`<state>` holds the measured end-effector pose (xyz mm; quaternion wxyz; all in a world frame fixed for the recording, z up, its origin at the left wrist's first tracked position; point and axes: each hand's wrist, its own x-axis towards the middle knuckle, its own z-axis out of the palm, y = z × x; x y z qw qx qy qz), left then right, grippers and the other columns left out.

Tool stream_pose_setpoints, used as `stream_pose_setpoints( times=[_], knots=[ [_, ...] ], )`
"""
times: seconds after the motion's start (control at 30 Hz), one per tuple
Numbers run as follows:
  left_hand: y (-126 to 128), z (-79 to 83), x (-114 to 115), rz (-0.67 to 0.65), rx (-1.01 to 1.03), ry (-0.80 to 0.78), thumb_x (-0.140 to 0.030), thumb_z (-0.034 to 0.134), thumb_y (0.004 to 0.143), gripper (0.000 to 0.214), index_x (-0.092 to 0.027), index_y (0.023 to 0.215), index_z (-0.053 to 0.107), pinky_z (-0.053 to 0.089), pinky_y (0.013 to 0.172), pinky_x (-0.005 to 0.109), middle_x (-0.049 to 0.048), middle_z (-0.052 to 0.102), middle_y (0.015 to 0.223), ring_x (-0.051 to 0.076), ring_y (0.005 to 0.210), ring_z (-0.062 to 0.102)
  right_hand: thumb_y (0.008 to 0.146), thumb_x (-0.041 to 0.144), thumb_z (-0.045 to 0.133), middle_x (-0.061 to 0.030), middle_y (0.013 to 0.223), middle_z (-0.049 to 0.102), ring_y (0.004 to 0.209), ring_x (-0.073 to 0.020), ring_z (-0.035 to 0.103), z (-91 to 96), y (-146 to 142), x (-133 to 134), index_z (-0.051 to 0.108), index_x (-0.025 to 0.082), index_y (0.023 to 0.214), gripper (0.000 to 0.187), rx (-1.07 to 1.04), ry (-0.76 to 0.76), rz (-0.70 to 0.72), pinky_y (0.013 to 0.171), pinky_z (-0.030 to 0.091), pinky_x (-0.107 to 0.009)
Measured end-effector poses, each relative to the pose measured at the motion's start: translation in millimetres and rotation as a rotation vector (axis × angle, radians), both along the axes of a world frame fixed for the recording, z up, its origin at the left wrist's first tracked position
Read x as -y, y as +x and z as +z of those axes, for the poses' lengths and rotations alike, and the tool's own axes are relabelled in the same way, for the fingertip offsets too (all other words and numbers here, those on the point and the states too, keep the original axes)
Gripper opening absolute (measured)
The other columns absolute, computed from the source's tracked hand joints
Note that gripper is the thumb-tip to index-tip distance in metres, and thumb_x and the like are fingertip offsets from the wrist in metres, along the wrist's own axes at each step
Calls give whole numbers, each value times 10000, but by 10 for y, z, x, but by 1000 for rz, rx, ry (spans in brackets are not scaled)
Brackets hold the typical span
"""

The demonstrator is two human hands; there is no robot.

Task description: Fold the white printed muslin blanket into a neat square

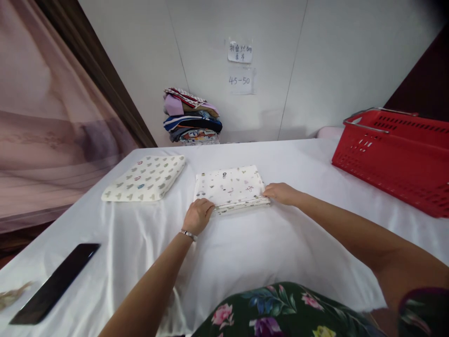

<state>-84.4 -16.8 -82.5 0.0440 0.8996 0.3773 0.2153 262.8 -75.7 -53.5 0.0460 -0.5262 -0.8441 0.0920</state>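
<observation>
A folded white cloth with small prints (229, 187) lies on the white-covered table (245, 243) in the middle. My left hand (197, 215) grips its near left corner with the fingers curled. My right hand (280, 193) pinches its near right corner. A bracelet shows on my left wrist. A second folded cloth with a tree pattern (145, 178) lies to the left, apart from both hands.
A red plastic basket (396, 159) stands at the right edge of the table. A stack of folded coloured cloths (191, 117) sits against the back wall under two paper notes. A dark phone (58, 281) lies near the front left. A curtain hangs left.
</observation>
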Motion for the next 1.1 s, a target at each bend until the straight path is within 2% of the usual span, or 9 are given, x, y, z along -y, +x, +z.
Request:
stream_pose_setpoints(
  times=[0.13, 0.4, 0.67, 0.77, 0.97, 1.1],
  knots=[
    [-1, -9, -4, 4, 0, 7, -241, 423, 881, 221, -190, 859, 636, 428, 750, 333, 52, 619, 855, 186, 809, 536, 853, 188, 358, -21, 979, 636, 909, -168, 550, -3, -21, 4, 664, 251, 895, 316, -11, 5, 4, 703, 396, -264],
    [-21, 2, 17, -7, 32, 4, -246, 415, 878, 225, -192, 843, 631, 432, 746, 334, 54, 620, 858, 183, 810, 541, 870, 230, 354, -23, 983, 623, 874, -153, 569, 61, 32, 97, 649, 236, 954, 307, -209, 12, -87, 766, 417, -277],
    [-10, 50, 85, 4, 132, 75, -243, 390, 886, 222, -187, 852, 602, 431, 771, 335, 62, 612, 877, 186, 841, 540, 878, 243, 349, -16, 991, 619, 888, -150, 567, -14, 59, 195, 645, 258, 968, 310, -180, -2, -107, 755, 416, -275],
    [-24, 60, 109, -7, 104, 102, -242, 388, 892, 215, -183, 862, 592, 427, 785, 340, 67, 608, 892, 190, 853, 531, 870, 235, 352, -26, 1019, 614, 927, -160, 556, -4, 38, 211, 641, 253, 975, 307, -176, -8, -94, 779, 419, -287],
    [-50, 15, 92, -77, 30, 55, -241, 380, 898, 225, -185, 853, 593, 436, 776, 344, 65, 603, 862, 183, 829, 536, 821, 320, 475, -50, 1080, 590, 1026, -192, 509, 18, 12, 238, 622, 238, 992, 240, -173, -3, -90, 817, 423, -314],
    [-53, -1, 78, -83, 68, 55, -278, 421, 890, 204, -192, 935, 601, 443, 782, 339, 63, 609, 887, 183, 849, 541, 844, 320, 444, -42, 1053, 595, 1010, -186, 512, 19, 16, 229, 633, 240, 944, 228, -193, -16, -92, 824, 416, -321]
  ],
)
